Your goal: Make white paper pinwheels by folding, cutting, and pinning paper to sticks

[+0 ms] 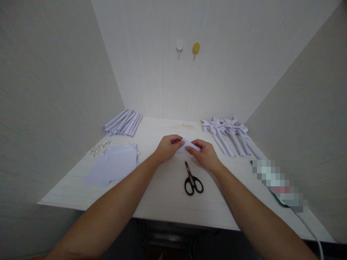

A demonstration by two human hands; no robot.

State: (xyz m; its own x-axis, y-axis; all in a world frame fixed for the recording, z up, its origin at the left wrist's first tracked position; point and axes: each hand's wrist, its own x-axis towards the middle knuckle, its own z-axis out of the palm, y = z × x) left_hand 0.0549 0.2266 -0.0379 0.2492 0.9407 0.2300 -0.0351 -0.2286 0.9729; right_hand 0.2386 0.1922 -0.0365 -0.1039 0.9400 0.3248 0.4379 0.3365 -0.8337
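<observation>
A small piece of folded white paper [186, 144] is held between my two hands above the middle of the table. My left hand [170, 146] pinches its left side between thumb and fingers. On the right side, my right hand [202, 152] grips it the same way, thumb on top. Just below the paper lies a pair of scissors [192, 180] with black handles, blades pointing away from me. How the paper is folded beneath my fingers is hidden.
White paper sheets [119, 164] lie at the left, near small scattered bits [99, 148]. Rolled paper tubes [123, 122] are stacked at the back left. Paper pinwheels on sticks [227, 133] lie at the back right. A blurred device [279, 184] with a cable rests at the right edge.
</observation>
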